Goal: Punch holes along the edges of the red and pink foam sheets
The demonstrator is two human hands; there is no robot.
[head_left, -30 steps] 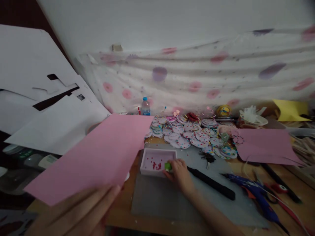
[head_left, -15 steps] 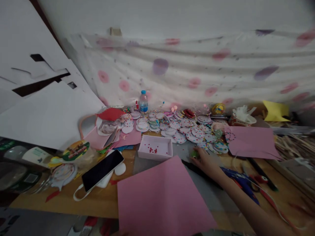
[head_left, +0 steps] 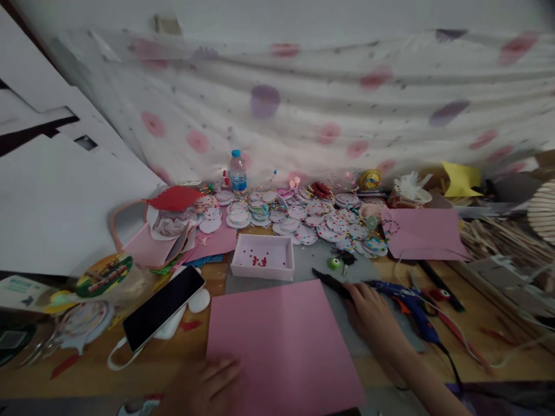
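Note:
A large pink paper sheet [head_left: 286, 341] lies at the front of the table. My left hand [head_left: 217, 378], blurred, is over the sheet's left edge with its fingers stretched out. To the right of the sheet, my right hand [head_left: 368, 309] has its fingers closed on the rear part of a slim black tool [head_left: 328, 280]. The tool's pointed end faces the far left; its other end is hidden under the hand. Beyond that hand lie keys with a green round charm [head_left: 334, 263]. Behind the sheet stands a shallow white box [head_left: 262, 270] with small red pieces inside.
Many round dotted white discs [head_left: 306, 233] are heaped at the back, near a water bottle [head_left: 238, 172]. A phone [head_left: 165, 306] lies at left. On the right are a blue glue gun [head_left: 410, 306], its cord, another pink sheet [head_left: 422, 234] and thin sticks [head_left: 489, 240].
My right hand has left the green charm and moved nearer, onto the black tool. My left hand has come up into view over the sheet's left edge. The view has shifted right.

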